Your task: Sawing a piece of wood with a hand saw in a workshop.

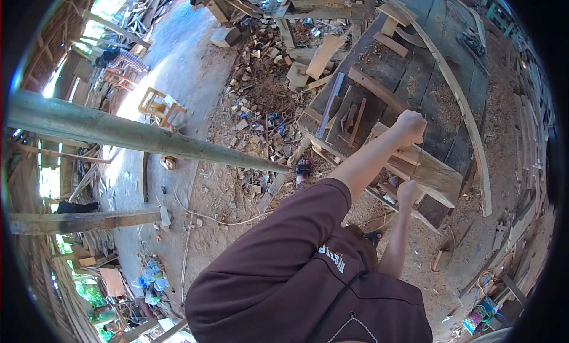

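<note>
- Right of centre: left hand (410, 127) fisted on top of the plank (435, 176), right hand (408, 193) gripping its lower edge.
- Best held steady against the workbench (415, 82), wrists firm.

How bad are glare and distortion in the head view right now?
Head view: daylight blows out the upper left; fisheye bends the pole and the curved strip; left hand and right hand on the plank are evenly lit and sharp.
</note>
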### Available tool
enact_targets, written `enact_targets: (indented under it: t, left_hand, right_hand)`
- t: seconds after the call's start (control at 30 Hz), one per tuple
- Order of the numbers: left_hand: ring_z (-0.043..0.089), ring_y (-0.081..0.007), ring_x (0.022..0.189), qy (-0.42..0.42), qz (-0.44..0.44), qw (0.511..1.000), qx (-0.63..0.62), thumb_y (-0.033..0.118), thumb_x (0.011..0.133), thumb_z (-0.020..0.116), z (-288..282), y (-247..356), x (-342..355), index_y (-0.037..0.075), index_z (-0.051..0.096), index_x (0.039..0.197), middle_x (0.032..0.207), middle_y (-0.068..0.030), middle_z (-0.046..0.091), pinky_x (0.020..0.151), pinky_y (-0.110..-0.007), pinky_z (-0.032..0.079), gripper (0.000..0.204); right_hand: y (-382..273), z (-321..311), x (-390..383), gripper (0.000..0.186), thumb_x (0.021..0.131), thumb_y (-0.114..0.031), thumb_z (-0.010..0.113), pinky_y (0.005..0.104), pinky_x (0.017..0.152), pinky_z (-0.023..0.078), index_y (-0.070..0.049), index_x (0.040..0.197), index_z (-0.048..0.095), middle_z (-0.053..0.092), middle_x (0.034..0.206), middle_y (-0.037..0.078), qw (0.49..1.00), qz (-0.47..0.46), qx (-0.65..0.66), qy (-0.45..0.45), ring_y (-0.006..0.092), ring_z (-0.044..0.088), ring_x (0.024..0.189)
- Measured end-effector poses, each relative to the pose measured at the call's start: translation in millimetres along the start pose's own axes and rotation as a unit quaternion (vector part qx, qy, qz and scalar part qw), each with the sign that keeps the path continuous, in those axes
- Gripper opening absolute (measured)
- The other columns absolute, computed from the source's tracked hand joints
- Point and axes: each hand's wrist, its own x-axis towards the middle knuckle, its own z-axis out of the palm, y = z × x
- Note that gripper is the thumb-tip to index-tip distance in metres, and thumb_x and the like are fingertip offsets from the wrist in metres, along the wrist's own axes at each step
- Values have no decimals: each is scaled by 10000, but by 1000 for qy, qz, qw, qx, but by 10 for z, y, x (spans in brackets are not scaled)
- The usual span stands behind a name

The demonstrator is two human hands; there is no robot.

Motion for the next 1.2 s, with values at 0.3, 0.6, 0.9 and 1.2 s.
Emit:
enact_targets:
  t: [0.3,0.6,0.9,1.2]
  left_hand:
    - [671,-293,800,24,-18,999,-18,258,641,653,43,-49,-11,49,716,746,798,-161,682,716,-381,525,242]
    - [671,-282,785,33,-19,999,-13,254,626,665,102,-88,35,61,720,741,782,-147,683,695,-373,522,232]
    - [669,-293,796,14,-15,1000,-24,274,663,662,48,-60,0,45,715,743,790,-157,682,718,-380,527,249]
    - [669,-300,794,22,-21,999,-25,272,681,655,-24,-17,-50,29,709,740,796,-168,682,728,-382,528,256]
  right_hand:
    - [176,-9,-373,357,952,-238,411,533,733,467,79,965,574,616,897,314,999,-18,41,-11,465,597,872]
    - [331,-6,-203,366,956,-253,405,531,755,461,71,948,575,619,901,299,999,-18,-8,-38,460,592,901]
    - [224,-30,-282,378,963,-246,404,516,743,466,91,907,567,610,878,319,1000,-5,6,-1,459,598,866]
    - [26,-76,-371,327,957,-231,401,499,740,496,54,935,561,632,888,285,999,37,-17,5,411,630,866]
